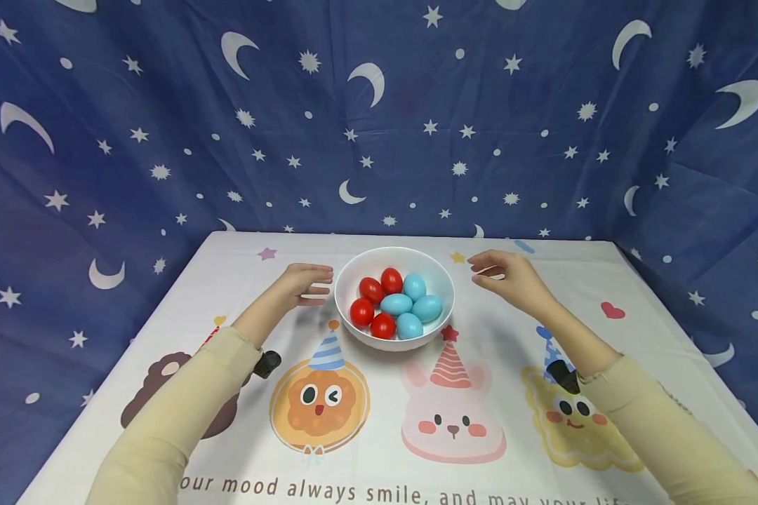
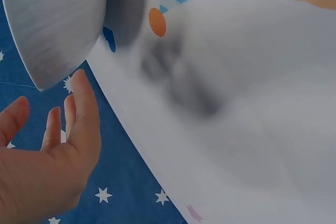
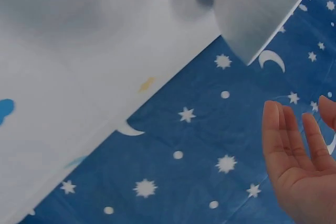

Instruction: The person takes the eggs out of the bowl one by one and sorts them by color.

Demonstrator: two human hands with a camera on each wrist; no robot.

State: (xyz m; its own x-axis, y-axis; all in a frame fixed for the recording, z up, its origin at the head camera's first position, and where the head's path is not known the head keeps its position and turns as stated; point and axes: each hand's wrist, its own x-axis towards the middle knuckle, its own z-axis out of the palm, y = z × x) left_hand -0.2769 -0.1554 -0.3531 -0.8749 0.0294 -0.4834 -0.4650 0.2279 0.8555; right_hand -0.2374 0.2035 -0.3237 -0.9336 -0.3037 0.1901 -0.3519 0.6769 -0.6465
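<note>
A white bowl (image 1: 394,345) stands on the table, holding red eggs (image 1: 382,325) on its left side and light blue eggs (image 1: 427,308) on its right, several of each. My left hand (image 1: 304,284) is just left of the bowl, its extended fingertips close to the rim and nothing in its grasp. On the other side my right hand (image 1: 504,276) hovers a little apart from the bowl, fingers loosely bent and holding nothing. Both wrist views show the bowl's outer wall (image 2: 58,24) near the fingers; the eggs are hidden there.
A white tablecloth (image 1: 379,421) printed with cartoon figures and lettering covers the table. Behind it and at both sides hangs a dark blue curtain (image 1: 417,189) with moons and stars. A black wrist device (image 1: 267,364) shows below the left sleeve, another (image 1: 563,376) by the right.
</note>
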